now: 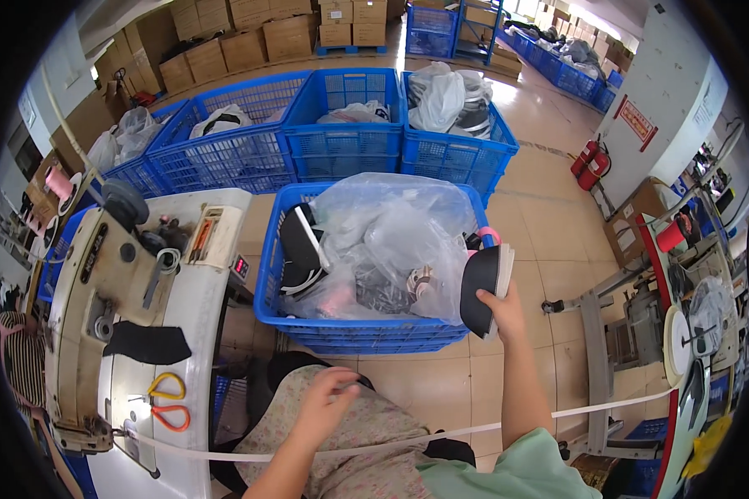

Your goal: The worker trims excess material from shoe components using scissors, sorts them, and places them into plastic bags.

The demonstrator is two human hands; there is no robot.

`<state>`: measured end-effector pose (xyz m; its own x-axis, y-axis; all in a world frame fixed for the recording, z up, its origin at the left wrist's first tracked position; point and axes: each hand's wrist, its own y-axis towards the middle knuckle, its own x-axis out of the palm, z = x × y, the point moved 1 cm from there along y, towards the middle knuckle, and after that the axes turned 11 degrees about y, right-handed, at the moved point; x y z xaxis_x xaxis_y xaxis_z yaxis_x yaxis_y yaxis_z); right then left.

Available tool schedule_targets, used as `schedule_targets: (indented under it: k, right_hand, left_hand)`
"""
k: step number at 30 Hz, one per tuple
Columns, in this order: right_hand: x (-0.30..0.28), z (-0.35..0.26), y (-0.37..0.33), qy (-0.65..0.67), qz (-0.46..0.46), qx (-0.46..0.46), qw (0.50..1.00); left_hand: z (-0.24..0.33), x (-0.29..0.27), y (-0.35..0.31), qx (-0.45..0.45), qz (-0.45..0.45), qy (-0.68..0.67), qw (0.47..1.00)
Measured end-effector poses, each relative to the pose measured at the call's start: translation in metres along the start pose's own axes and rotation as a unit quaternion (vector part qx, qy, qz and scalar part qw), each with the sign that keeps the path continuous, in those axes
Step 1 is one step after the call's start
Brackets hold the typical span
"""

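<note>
My right hand grips a stack of black cut pieces with pale edges, held upright at the right rim of a blue plastic crate. My left hand hovers above my flowered apron, fingers apart and nothing in them. A white tape runs from the sewing machine across my lap to a white reel at the right. On the machine table lie a black cut piece and scissors with yellow and orange handles.
The crate ahead holds clear plastic bags and a black piece with white trim. Behind it stand more blue crates with bagged goods. Cardboard boxes line the back. Fire extinguishers stand by a pillar, near a metal stand.
</note>
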<state>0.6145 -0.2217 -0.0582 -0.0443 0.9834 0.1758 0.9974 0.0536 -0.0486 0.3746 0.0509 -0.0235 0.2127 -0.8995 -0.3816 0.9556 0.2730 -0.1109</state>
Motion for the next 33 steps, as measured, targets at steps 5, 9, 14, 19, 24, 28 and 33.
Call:
schedule_targets:
  k: [5, 9, 14, 19, 24, 28, 33]
  right_hand:
    - [0.008, -0.011, 0.016, 0.059, 0.003, 0.116, 0.992]
    - [0.034, -0.047, 0.004, 0.281, -0.034, 0.161, 0.946]
    - [0.055, -0.083, -0.010, 0.368, -0.054, 0.144, 0.917]
    - [0.033, -0.073, 0.001, 0.327, -0.049, 0.075, 0.941]
    - [0.033, -0.074, -0.005, 0.355, -0.021, 0.115, 0.927]
    - [0.013, -0.068, -0.011, 0.315, -0.001, 0.122, 0.941]
    - [-0.003, -0.067, -0.026, 0.178, -0.150, 0.242, 0.942]
  left_hand:
    - [-0.016, 0.076, 0.065, 0.114, -0.088, 0.252, 0.957]
    - [0.013, 0.125, 0.097, 0.163, 0.029, 0.275, 0.947]
    - [0.039, 0.124, 0.118, 0.219, 0.142, 0.109, 0.959]
    - [0.057, 0.067, 0.127, 0.028, 0.161, -0.048, 0.985]
    - [0.059, 0.030, 0.127, 0.050, 0.144, 0.033, 0.988]
    - [0.063, 0.010, 0.110, 0.228, 0.087, 0.214, 0.946]
    - [0.030, 0.003, 0.045, 0.200, -0.278, 0.314, 0.885]
